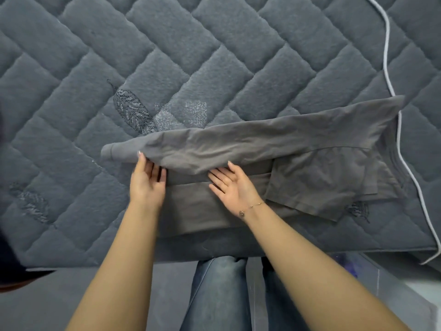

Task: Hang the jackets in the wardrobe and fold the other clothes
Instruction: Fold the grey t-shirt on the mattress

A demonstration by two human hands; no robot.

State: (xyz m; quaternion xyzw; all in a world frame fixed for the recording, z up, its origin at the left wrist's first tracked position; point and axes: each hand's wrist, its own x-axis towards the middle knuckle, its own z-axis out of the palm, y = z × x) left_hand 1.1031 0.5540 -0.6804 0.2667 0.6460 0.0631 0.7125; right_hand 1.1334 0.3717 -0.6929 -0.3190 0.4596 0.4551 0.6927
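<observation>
We find one grey garment [250, 149] part-folded near the mattress [119, 56] edge, a sleeve laid across. Left hand [148, 180] and right hand [231, 185], fingers straight, lift its fold. We judge folding unfinished; no jackets or wardrobe visible.

Bare forearms, thin gold bracelet [251, 206], faded blue jeans [214, 295].

Grey-brown long-sleeved top [250, 168] lies partly folded on quilted mattress, near front edge. Body folded into flat band, plain fabric, lightly creased. One sleeve stretched leftward across top of fold, cuff at far left. Right part spread wider, hem toward mattress corner.
</observation>
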